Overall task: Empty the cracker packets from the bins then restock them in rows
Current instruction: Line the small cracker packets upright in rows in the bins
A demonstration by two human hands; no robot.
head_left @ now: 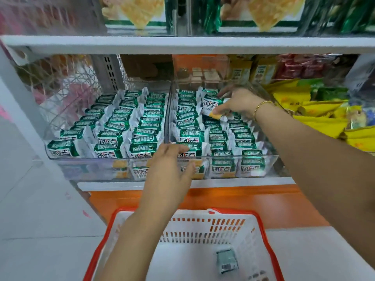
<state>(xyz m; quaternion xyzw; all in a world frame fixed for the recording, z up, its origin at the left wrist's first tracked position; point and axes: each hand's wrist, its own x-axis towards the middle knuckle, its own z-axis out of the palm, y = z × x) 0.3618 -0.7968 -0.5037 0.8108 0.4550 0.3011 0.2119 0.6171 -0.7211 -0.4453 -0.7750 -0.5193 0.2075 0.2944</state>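
Note:
Two clear plastic bins stand side by side on the middle shelf. The left bin (pixel 60 161) and the right bin (pixel 272 159) both hold several green-and-white cracker packets (pixel 119 122) standing in rows. My right hand (pixel 237 102) is deep in the right bin and pinches one packet (pixel 213 106), lifted and tilted above the rows. My left hand (pixel 172 165) hovers at the front wall of the right bin, fingers straight, fingertips close to the front packets; contact is unclear.
A red-and-white shopping basket (pixel 261 230) sits below on the floor with one packet (pixel 226 260) lying in it. Yellow snack bags (pixel 316 116) fill the shelf to the right. A white shelf board (pixel 182 44) runs overhead. An orange base panel (pixel 243 199) lies under the bins.

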